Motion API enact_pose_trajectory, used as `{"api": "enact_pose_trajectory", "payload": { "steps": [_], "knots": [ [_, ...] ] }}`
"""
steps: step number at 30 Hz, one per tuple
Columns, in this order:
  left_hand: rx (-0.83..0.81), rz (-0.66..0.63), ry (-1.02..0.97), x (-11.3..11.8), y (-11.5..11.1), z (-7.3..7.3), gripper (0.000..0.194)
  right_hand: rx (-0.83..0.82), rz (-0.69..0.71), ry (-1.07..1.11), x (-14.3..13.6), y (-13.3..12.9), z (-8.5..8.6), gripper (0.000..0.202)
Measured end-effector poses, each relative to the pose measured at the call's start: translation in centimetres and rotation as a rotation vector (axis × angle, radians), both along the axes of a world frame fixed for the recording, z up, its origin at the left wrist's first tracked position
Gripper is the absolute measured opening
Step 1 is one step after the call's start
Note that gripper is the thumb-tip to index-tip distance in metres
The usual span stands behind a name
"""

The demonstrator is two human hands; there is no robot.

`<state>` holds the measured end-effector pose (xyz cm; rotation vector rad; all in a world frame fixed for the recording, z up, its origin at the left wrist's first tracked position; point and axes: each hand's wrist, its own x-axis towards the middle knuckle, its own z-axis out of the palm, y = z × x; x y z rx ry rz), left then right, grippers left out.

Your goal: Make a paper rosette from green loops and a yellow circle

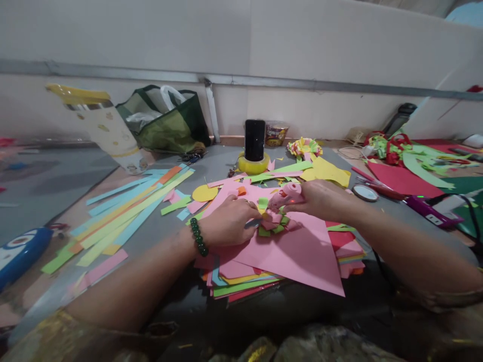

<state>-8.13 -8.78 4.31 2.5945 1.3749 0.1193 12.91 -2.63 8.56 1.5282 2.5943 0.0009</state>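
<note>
My right hand (pixel 315 198) is wrapped round a small pink hot glue gun (pixel 289 195), with a red light glowing on its side. Its nozzle end points left and down over a paper flower (pixel 274 221) made of curled pink and green strips. From the left, my left hand (pixel 231 221), above a green bead bracelet, grips the flower's edge with bent fingers; the fingertips are partly hidden. Beneath the flower lies a large pink paper sheet (pixel 298 256) on top of a stack of coloured paper (pixel 241 286).
Coloured paper strips (pixel 132 211) fan out on the left. Behind the hands, a phone (pixel 254 141) stands in a yellow tape roll (pixel 253 164), near a finished-looking paper pompom (pixel 305 147). A tumbler (pixel 101 125) and green bag (pixel 169 123) stand back left; a purple power strip (pixel 433 213) lies right.
</note>
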Motion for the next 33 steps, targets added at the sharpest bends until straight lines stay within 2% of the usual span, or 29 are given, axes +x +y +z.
{"api": "enact_pose_trajectory", "payload": {
  "steps": [22, 33],
  "knots": [
    [-0.006, -0.002, 0.012, 0.06, -0.08, 0.07, 0.034, -0.056, -0.067, -0.005, 0.06, 0.15, 0.16, 0.050],
    [0.008, -0.015, -0.008, -0.10, -0.02, -0.23, 0.033, -0.016, -0.029, -0.038, 0.23, -0.20, 0.50, 0.052]
  ]
}}
